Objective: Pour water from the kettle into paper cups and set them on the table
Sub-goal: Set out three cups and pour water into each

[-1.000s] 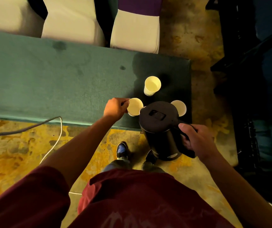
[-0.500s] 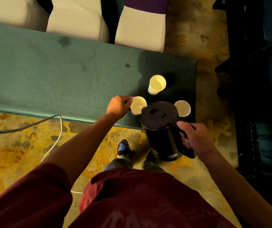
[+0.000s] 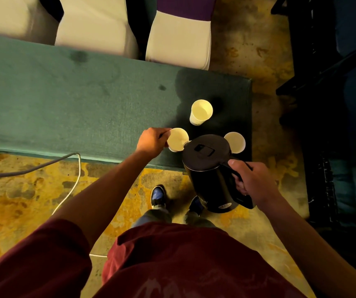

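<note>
Head view: your left hand (image 3: 151, 141) pinches the cup (image 3: 177, 139) at its rim, just above the near edge of the table (image 3: 65, 100), and your right hand (image 3: 250, 181) is wrapped round the handle of the kettle (image 3: 210, 168). The kettle hangs roughly upright, its spout pointing at that cup's rim and its handle towards you. Keep the spout over the mouth and tip slowly; hold the cup level.

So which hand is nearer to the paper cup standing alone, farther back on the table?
Left. The left hand holds another cup just in front and left of the lone cup. The right hand grips the kettle handle, farther toward the person.
</note>
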A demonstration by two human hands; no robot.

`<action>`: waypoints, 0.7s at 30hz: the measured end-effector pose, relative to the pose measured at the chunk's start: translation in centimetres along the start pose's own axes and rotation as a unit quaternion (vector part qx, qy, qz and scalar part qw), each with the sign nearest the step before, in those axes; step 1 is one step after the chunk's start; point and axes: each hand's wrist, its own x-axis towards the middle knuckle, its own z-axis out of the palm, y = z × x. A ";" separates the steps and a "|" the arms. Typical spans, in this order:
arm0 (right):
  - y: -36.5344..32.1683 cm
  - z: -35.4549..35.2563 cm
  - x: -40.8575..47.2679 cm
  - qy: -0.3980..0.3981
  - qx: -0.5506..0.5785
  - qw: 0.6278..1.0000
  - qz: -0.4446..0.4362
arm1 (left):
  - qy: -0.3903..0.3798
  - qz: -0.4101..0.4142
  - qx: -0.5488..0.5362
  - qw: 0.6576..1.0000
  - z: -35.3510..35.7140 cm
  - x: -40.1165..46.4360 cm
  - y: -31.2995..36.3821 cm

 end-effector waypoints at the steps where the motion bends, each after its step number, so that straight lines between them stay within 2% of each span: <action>1: 0.0 0.0 0.0 0.000 0.000 1.000 0.000 | 0.000 0.000 0.003 1.000 0.0 0.0 0.0; 21: 0.6 -0.1 0.1 -0.006 0.006 1.000 0.004 | -0.008 -0.007 0.018 1.000 0.1 0.2 -0.3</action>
